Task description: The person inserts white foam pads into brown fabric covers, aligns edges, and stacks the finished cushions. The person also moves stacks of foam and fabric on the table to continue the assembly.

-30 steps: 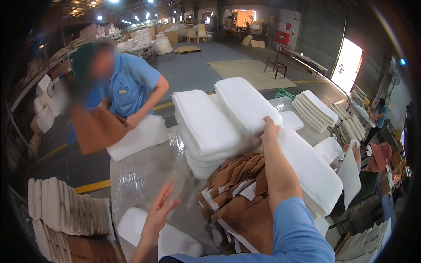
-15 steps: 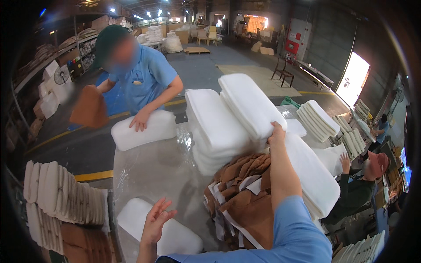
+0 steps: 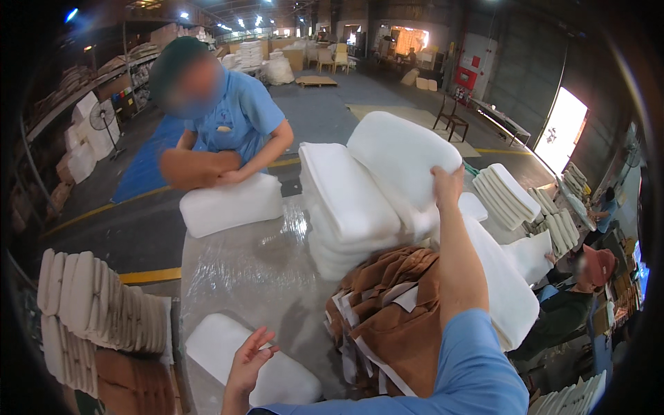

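Two hands come up from the lower edge. The left hand (image 3: 247,360) hovers with its fingers (image 3: 259,341) loosely spread and holding nothing, just over the near white pad (image 3: 290,377) that lies flat on the worktop (image 3: 242,277); whether the fingertips touch it cannot be told. The worktop is wrapped in clear shiny film.

Right of those fingers lies a heap of brown covers (image 3: 398,311) with white linings showing at the edges, under the right forearm in its blue sleeve (image 3: 470,366).

Farther out, the right hand (image 3: 448,185) reaches up and forward, its fingers curled over the edge of the top cushion (image 3: 404,155), which is tilted, its far end raised above the pile. Just left of these fingers stands a stack of white cushions (image 3: 346,207), and below the hand another long cushion (image 3: 505,290) slopes off to the right.

Beyond the left fingers, across the worktop, a co-worker (image 3: 228,117) in a blue shirt and green cap leans over a single white cushion (image 3: 232,204), one hand on its top, a brown piece (image 3: 190,169) held against the arm.

Left of the worktop stand upright rows of pale cushions (image 3: 97,297). Far right, a seated person in a red cap (image 3: 600,263) is near more stacked pads (image 3: 508,194).
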Motion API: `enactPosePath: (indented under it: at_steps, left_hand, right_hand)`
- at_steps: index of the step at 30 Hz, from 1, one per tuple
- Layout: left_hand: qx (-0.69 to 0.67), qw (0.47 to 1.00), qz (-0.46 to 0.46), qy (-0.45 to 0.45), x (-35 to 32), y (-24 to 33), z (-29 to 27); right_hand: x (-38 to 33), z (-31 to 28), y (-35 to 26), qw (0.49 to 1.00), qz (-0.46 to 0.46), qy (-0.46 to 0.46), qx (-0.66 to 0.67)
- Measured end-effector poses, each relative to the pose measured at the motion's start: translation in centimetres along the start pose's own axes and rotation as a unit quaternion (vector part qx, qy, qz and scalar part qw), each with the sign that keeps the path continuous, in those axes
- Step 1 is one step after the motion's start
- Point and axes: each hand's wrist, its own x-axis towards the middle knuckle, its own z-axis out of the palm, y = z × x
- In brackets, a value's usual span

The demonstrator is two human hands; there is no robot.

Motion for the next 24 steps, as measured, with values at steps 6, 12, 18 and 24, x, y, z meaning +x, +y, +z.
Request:
enactPosePath:
  at_steps: [6,12,18,24]
  left_hand:
    - [0.009,1.0,0.011,0.011,-1.2,-1.4,-1.5]
    - [0.029,0.997,-0.025,0.07,-2.0,-4.1,-4.6]
    - [0.028,0.999,0.038,0.019,1.5,0.7,-0.4]
    - [0.058,0.992,0.07,-0.091,3.6,0.5,3.3]
  right_hand:
    - [4.8,0.4,1.7,0.967,-0.02,0.02,0.252]
    - [13.5,-2.0,-0.9,0.942,0.113,-0.154,0.275]
    - [15.6,-4.7,-6.0,0.951,-0.161,0.096,-0.244]
    - [12.3,-21.0,-1.9,0.977,-0.091,0.036,-0.19]
